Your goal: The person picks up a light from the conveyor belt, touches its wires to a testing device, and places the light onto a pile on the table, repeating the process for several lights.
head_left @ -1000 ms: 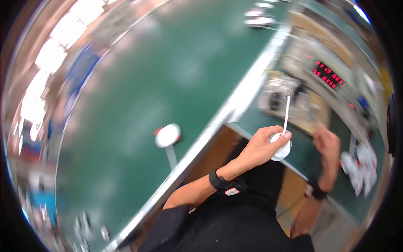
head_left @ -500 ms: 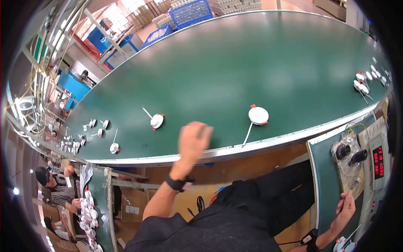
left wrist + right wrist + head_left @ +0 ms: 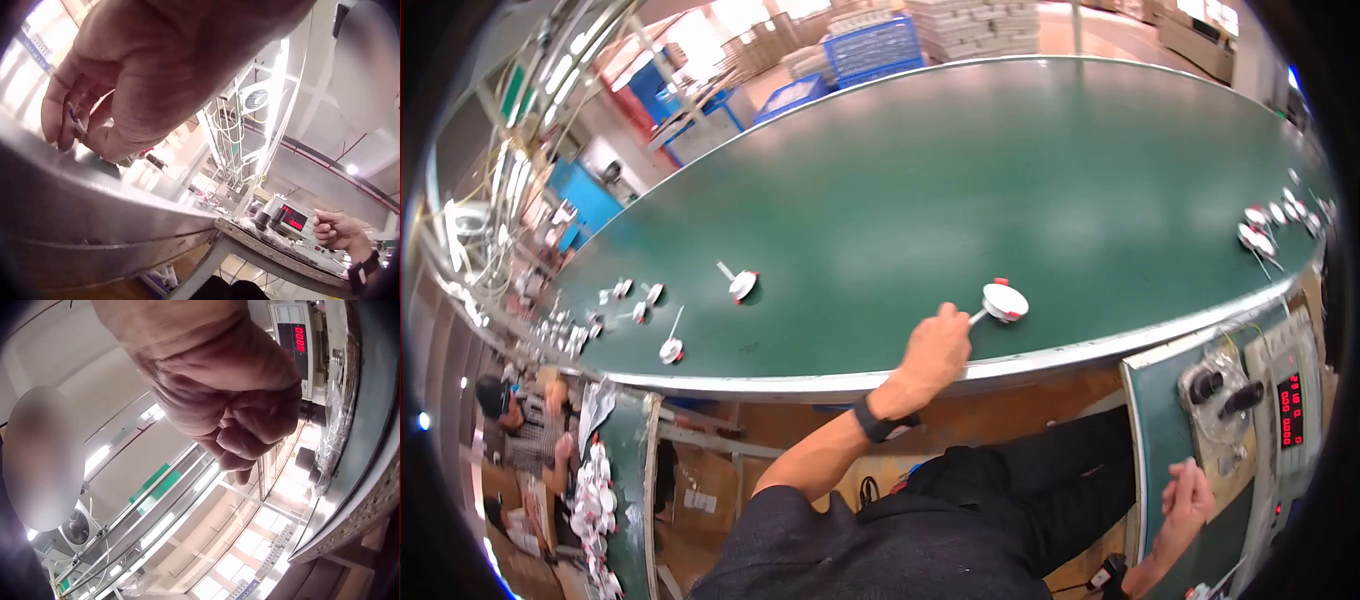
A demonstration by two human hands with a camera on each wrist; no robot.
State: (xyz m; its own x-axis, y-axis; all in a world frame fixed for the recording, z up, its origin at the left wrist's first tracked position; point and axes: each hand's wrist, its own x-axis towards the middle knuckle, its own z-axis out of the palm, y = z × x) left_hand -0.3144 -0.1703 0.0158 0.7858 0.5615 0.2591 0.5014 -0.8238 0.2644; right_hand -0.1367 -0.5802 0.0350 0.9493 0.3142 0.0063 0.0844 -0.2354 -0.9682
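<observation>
While the left grip (image 3: 937,350) reaches over the near metal edge of the green belt (image 3: 1000,170), its thumb and fingers (image 3: 59,119) pinch the thin wire (image 3: 978,317) of a round white lamp (image 3: 1005,300). That lamp lies flat on the belt just right of the grip, close to the near edge, with a red clip showing on its far side. In the left wrist view the wire's end pokes out between the pinching fingertips.

To the near right, the right grip (image 3: 1190,497) rests at the near edge of a small green desk (image 3: 1160,420), well apart from the lamp. Its fingers are curled into a fist, and nothing shows inside it. A meter (image 3: 1288,410) with red digits stands on the desk, to the far right of this grip.

Farther left on the belt lie two more lamps (image 3: 742,284), each with its wire sticking out. A cluster of lamps (image 3: 1260,235) sits at the belt's right end.
</observation>
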